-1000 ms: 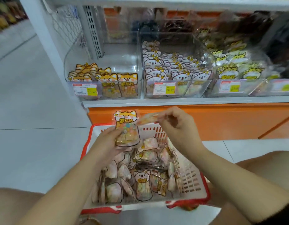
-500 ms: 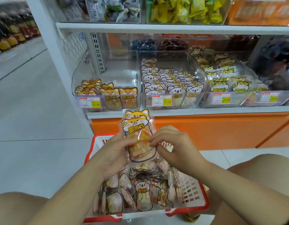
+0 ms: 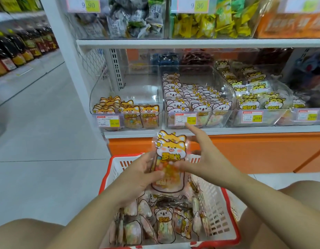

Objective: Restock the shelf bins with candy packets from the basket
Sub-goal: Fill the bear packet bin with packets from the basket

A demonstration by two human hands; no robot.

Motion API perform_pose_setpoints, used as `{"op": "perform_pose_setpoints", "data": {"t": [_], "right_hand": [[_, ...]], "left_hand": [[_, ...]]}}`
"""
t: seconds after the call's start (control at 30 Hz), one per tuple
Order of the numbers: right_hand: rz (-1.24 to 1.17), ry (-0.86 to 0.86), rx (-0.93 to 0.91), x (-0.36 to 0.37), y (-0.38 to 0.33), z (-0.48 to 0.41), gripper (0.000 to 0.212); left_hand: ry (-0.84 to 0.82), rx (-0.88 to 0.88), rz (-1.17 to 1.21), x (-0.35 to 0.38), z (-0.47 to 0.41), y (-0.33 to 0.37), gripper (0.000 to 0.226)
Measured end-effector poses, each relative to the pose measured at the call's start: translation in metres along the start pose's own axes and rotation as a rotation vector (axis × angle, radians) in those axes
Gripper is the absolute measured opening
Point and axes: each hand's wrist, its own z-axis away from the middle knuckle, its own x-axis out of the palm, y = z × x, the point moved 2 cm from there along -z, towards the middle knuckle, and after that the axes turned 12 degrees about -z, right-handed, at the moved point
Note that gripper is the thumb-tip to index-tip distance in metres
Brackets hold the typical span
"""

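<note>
Orange packets [image 3: 171,150] upright between both hands [image 3: 136,178].

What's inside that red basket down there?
The red basket holds a loose pile of clear candy packets with cartoon animal heads; one koala-faced packet faces up. The fox-faced packets held above it and a forearm cover part of the pile; whatever lies underneath is hidden.

The candy packets [image 3: 171,159] at the middle of the frame are glossy clear plastic film with printed faces. The basket [image 3: 216,209] below them is hard plastic, with matt white lattice walls and a smooth red rim. The shelf bins [image 3: 127,90] are clear, shiny rigid plastic, with paper price tags [image 3: 108,121] on their fronts. The shelf [image 3: 191,43] looks like white painted metal. The floor [image 3: 39,123] at left is smooth, faintly glossy tile.
</note>
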Motion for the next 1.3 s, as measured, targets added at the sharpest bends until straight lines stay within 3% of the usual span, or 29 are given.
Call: {"op": "perform_pose_setpoints", "data": {"t": [0.03,0.1,0.2,0.27,0.43,0.53,0.63,0.73,0.83,0.9,1.0,1.17,1.3], "right_hand": [[0.056,-0.063,0.034,0.000,-0.001,-0.008,0.111],[0.142,-0.143,0.075,0.000,-0.007,-0.019,0.108],[0.095,-0.131,0.065,-0.002,-0.017,-0.034,0.055],[0.078,-0.104,0.030,0.000,-0.024,-0.045,0.040],[0.034,-0.031,-0.033,0.015,-0.052,-0.079,0.035],[-0.058,-0.184,-0.003,0.019,-0.068,-0.102,0.029],[0.013,-0.336,0.000,0.022,-0.084,-0.121,0.024],[0.114,-0.235,-0.100,0.022,-0.095,-0.139,0.015],[0.205,0.033,-0.308,0.018,-0.102,-0.158,0.014],[0.293,0.163,-0.458,0.019,-0.105,-0.173,0.019],[0.472,0.200,-0.538,0.032,-0.096,-0.207,0.024],[0.626,0.127,-0.431,0.070,-0.073,-0.281,0.022],[0.461,0.004,-0.195,0.103,-0.063,-0.333,0.011]], "left_hand": [[-0.013,0.004,-0.049,0.001,0.001,0.002,0.047],[-0.009,0.019,-0.117,0.001,0.002,0.006,0.040],[0.043,0.045,-0.183,-0.008,0.000,0.012,0.029],[0.094,0.075,-0.220,-0.020,-0.002,0.015,0.024],[0.267,0.160,-0.354,-0.059,-0.008,0.031,0.018],[0.343,0.193,-0.375,-0.082,-0.011,0.040,0.025],[0.354,0.202,-0.390,-0.098,-0.017,0.043,0.023],[0.422,0.235,-0.363,-0.114,-0.023,0.053,0.032],[0.653,0.240,-0.405,-0.146,-0.034,0.056,0.038],[0.760,0.200,-0.586,-0.168,-0.043,0.054,0.042],[0.773,0.134,-1.005,-0.182,-0.061,0.041,0.050],[0.702,0.091,-1.325,-0.176,-0.079,0.022,0.056],[0.763,0.163,-1.400,-0.179,-0.085,0.012,0.051]]}}
